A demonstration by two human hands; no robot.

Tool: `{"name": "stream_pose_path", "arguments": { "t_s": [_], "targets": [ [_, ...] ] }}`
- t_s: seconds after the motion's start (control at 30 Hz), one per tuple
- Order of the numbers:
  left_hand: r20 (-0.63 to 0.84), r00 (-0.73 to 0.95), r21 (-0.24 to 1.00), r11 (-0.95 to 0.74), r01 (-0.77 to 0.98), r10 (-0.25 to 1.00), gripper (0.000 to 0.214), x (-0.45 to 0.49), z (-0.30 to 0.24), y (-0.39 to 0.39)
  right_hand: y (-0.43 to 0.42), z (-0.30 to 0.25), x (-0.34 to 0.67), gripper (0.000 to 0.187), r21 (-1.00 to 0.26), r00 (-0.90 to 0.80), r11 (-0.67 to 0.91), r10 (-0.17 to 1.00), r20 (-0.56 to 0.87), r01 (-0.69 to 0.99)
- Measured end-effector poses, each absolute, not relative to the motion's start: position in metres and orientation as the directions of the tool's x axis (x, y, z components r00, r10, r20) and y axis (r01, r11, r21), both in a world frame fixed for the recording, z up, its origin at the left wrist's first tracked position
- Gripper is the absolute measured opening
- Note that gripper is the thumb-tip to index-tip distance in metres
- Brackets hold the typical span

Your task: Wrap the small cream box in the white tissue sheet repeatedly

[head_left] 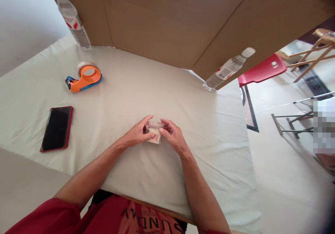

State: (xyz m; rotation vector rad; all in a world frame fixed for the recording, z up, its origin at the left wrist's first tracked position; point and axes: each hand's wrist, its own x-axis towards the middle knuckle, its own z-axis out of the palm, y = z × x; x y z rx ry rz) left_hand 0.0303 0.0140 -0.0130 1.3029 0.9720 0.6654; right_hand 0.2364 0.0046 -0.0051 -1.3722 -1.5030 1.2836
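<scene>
A small pale box (pixel 154 136) with red print on its front stands low over the cloth at the middle of the table. Something clear, like plastic film (pixel 156 125), rises at its top edge; I cannot tell whether it is a wrapper or a lid. My left hand (pixel 138 133) grips the box from the left, its thumb across the front face. From the right, my right hand (pixel 172 134) closes on it, with the thumb at the upper right corner and curled fingers behind. The far side of the box is hidden.
Pale cloth (pixel 125 80) covers the table. A red-edged phone (pixel 57 129) and an orange tape dispenser (pixel 87 78) lie left. Water bottles stand far left (pixel 73 21) and right (pixel 226 72), before a cardboard screen (pixel 157 21). A red chair (pixel 264 70) is beyond the table.
</scene>
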Motion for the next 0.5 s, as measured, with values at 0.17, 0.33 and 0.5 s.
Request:
{"name": "stream_pose_path", "arguments": {
  "t_s": [0.17, 0.33, 0.5],
  "targets": [
    [-0.227, 0.459, 0.974, 0.185, 0.134, 0.859, 0.088, 0.031, -0.013, 0.014, 0.017, 0.004, 0.227, 0.031, -0.926, -0.189, -0.074, 0.97, -0.153, 0.37],
    [-0.237, 0.457, 0.969, 0.171, 0.18, 0.858, 0.089, 0.031, -0.01, 0.015, 0.023, 0.0, 0.216, 0.024, -0.939, -0.164, -0.059, 0.979, -0.12, 0.339],
    [-0.25, 0.43, 0.965, 0.185, 0.186, 0.868, 0.091, 0.032, -0.01, 0.017, 0.02, 0.0, 0.212, 0.022, -0.942, -0.165, -0.049, 0.98, -0.11, 0.333]
  ]
}}
